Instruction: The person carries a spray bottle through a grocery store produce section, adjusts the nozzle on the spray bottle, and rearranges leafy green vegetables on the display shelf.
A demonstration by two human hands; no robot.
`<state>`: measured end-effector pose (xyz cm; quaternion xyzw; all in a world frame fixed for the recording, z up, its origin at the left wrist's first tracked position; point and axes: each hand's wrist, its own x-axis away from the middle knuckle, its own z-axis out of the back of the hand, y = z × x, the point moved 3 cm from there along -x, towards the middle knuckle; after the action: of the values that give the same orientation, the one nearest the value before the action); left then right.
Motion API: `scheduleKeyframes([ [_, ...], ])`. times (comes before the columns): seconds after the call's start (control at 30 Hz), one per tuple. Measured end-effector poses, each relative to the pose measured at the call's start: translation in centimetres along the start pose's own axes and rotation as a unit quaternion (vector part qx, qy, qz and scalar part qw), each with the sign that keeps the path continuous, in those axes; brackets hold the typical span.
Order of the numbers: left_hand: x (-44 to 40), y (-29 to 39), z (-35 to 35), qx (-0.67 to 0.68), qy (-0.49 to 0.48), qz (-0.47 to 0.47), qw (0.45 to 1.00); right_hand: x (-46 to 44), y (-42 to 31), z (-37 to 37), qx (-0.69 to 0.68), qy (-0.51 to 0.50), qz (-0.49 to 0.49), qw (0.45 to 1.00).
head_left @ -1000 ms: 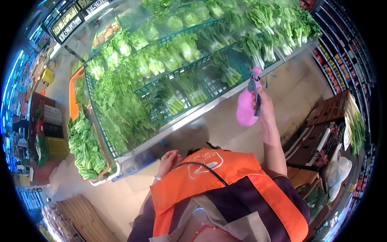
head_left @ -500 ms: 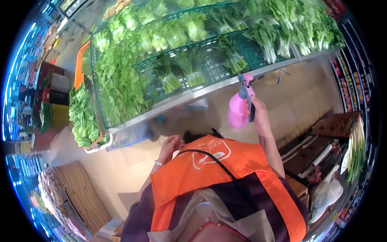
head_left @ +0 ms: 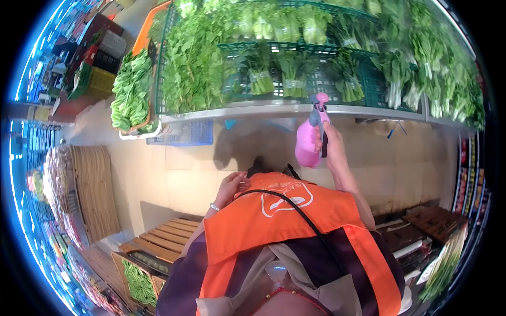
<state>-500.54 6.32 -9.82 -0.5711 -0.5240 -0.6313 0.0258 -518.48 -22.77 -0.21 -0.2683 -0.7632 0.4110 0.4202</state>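
The right hand (head_left: pixel 332 143), right of centre, is wrapped round the grey handle of a pink spray bottle (head_left: pixel 307 145). The bottle is nearly upright in the frame, its head at the top, overlapping the metal edge of the vegetable bench (head_left: pixel 253 109); whether it touches that edge I cannot tell. The left hand (head_left: pixel 235 184), just left of centre, is near the orange apron (head_left: pixel 284 218), its fingers bent inward. Its palm is hidden, so I cannot tell whether it is clenched or released. A bracelet (head_left: pixel 214 207) circles the left wrist.

The bench runs across the upper part of the frame. Loose leafy greens (head_left: pixel 192 68) fill its left end. To their right, tied bunches (head_left: pixel 294 73) lie in green crates (head_left: pixel 321 79), with paler wrapped greens (head_left: pixel 315 25) in the row above. Long-stemmed greens (head_left: pixel 424 63) crowd the upper right. At upper left, beside the bench, a basket holds bok choy (head_left: pixel 130 95), with part of an orange crate (head_left: pixel 147 31) above it.

Below the bench edge, left of centre, a blue crate (head_left: pixel 187 132) is near the tiled floor (head_left: pixel 184 179). Green pods (head_left: pixel 138 282) fill a basket at lower left, beside wooden slats (head_left: pixel 167 238). Scallions (head_left: pixel 445 268) lie at lower right.
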Motion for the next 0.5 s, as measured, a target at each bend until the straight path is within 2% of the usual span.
scheduleKeyframes([
  [0.13,1.6,0.0,1.8,0.031,0.048,-0.012,0.998,-0.4,0.4,-2.4,0.033,-0.038,-0.001,0.999],
  [0.27,1.1,0.3,4.3,0.049,0.049,-0.026,0.997,-0.3,-0.3,-7.2,0.127,-0.123,-0.005,0.984],
  [0.5,0.0,2.5,7.4,0.055,0.049,-0.072,0.995,-1.3,0.4,-17.7,0.194,-0.244,-0.014,0.950],
])
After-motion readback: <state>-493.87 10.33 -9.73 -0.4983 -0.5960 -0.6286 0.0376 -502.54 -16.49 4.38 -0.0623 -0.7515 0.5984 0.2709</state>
